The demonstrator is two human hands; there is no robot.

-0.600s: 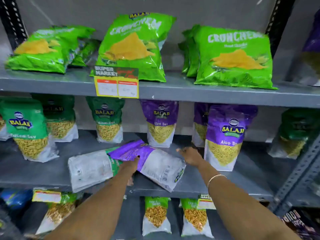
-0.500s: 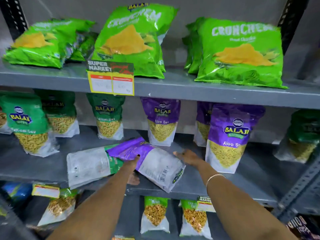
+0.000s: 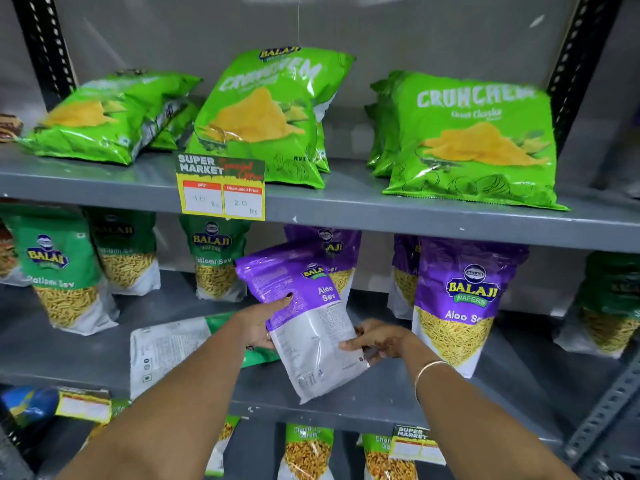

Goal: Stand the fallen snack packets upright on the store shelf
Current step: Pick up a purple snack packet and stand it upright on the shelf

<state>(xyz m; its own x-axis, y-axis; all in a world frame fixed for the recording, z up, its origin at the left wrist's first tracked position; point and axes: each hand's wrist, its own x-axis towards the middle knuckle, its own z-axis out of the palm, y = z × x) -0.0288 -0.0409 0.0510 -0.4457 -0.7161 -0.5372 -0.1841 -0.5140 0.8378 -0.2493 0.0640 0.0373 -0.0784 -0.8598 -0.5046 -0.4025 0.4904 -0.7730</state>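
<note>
A purple and white Aloo Sev packet [image 3: 304, 317] is tilted almost upright above the middle shelf [image 3: 398, 393], back face towards me, purple top leaning left. My left hand [image 3: 258, 322] grips its left edge, thumb on the purple part. My right hand [image 3: 375, 339] holds its lower right edge. A green and white packet [image 3: 166, 351] lies flat, back face up, on the same shelf to the left, partly under my left forearm.
Upright green Ratlami Sev packets [image 3: 62, 271] stand at the left, purple Aloo Sev packets [image 3: 460, 299] at the right. Bright green Crunchem bags [image 3: 474, 140] lean on the top shelf behind a price tag [image 3: 221, 188]. More packets [image 3: 308, 452] fill the shelf below.
Both hands have taken hold of the purple packet and raised it from lying flat to nearly upright. The green and white packet stays flat. The camera has tilted.
</note>
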